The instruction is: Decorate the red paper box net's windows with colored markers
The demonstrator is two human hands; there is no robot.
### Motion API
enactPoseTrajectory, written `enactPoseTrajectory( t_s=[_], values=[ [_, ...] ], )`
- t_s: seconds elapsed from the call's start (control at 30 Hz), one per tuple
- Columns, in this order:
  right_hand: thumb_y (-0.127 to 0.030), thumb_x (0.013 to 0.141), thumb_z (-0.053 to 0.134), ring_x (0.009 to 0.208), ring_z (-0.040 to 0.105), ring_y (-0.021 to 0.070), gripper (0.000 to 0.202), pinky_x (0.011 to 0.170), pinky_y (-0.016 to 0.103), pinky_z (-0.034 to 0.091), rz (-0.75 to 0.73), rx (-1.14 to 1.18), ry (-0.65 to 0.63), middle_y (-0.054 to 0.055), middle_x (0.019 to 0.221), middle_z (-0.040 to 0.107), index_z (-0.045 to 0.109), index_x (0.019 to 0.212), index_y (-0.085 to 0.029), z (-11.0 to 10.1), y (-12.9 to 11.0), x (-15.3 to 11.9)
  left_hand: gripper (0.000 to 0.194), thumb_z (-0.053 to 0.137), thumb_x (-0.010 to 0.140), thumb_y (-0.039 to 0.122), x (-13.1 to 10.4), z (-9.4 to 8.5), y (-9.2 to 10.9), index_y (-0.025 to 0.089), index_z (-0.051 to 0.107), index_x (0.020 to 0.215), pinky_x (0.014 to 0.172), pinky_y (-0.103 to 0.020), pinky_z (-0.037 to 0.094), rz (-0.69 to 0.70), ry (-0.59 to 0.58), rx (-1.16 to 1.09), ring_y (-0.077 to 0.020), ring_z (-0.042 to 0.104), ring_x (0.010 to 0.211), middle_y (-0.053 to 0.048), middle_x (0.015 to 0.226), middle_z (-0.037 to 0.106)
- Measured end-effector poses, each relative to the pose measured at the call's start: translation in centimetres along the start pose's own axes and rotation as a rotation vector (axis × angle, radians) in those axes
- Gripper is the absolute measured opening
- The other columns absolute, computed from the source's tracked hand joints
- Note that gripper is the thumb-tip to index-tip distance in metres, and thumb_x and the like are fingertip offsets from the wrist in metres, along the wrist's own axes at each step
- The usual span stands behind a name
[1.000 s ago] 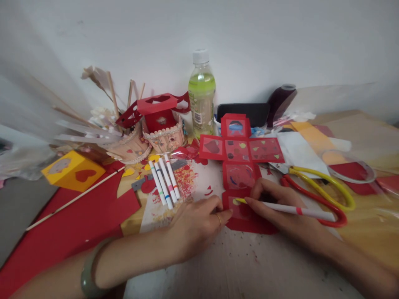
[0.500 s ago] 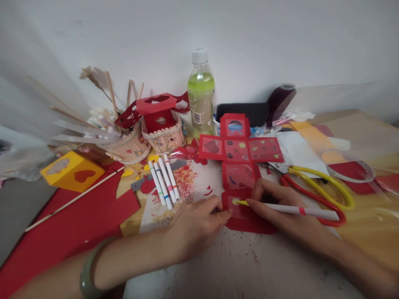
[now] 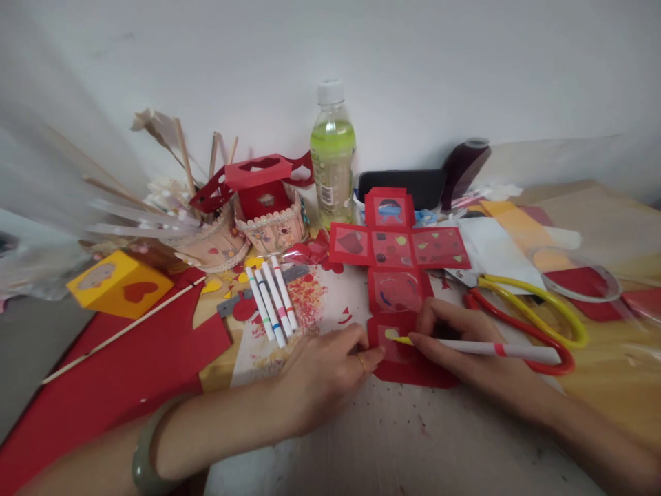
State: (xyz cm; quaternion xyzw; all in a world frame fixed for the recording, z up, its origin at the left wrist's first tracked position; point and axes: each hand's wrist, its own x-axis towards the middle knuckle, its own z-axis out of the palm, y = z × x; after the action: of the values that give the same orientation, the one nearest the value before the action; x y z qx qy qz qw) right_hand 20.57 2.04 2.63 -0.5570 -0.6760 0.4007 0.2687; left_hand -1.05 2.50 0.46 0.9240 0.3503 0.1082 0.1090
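Observation:
A red cross-shaped paper box cutout point(image 3: 392, 275) lies flat, its panels backed with clear film and decorated with small coloured shapes. My left hand point(image 3: 330, 375), fingers curled, presses the left edge of the lowest panel. In my right hand point(image 3: 459, 344) is a white felt-tip pen point(image 3: 478, 347) with a yellow tip, pinched between thumb and fingers. The tip touches the lowest panel, just right of a pale yellow spot point(image 3: 391, 333). My right hand covers that panel's right part.
Several capped felt-tip pens point(image 3: 276, 303) lie left of the cutout. Scissors point(image 3: 531, 317) lie to its right. A bottle point(image 3: 333, 158) stands behind, beside decorated baskets point(image 3: 271, 231). At left are a yellow paper box point(image 3: 118, 282), a thin stick point(image 3: 124, 331) and red paper point(image 3: 124, 386).
The pen tip has shifted very slightly on the lowest panel, and the pen's rear end has moved a touch left. My left hand stays in place.

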Motion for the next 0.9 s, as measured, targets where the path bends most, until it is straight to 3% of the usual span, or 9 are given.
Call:
enactPoseTrajectory(
  t_s=[0.37,0.9],
  values=[
    [-0.032,0.081,0.053,0.055,0.044,0.0121,0.023,0.048,0.024,0.033,0.002,-0.007,0.025,-0.003,0.060,0.050,0.046,0.063,-0.021,0.03,0.04,-0.03,0.029,0.035,0.095,0.025,-0.03,0.27,-0.10,0.024,0.063,0.096,0.052,-0.023,0.036,0.053,0.110,0.012,-0.0108,0.053,0.060,0.001,0.081,0.060],
    [-0.032,0.082,0.054,0.055,0.043,0.0114,0.025,0.047,0.023,0.032,-0.001,0.007,0.001,-0.003,0.059,0.048,0.044,0.062,-0.021,0.01,0.36,-0.09,0.031,0.032,0.097,0.029,-0.23,0.49,-0.16,0.023,0.062,0.095,0.056,-0.021,0.038,0.045,0.086,-0.019,-0.0097,0.049,0.061,-0.001,0.082,0.057]
  ],
)
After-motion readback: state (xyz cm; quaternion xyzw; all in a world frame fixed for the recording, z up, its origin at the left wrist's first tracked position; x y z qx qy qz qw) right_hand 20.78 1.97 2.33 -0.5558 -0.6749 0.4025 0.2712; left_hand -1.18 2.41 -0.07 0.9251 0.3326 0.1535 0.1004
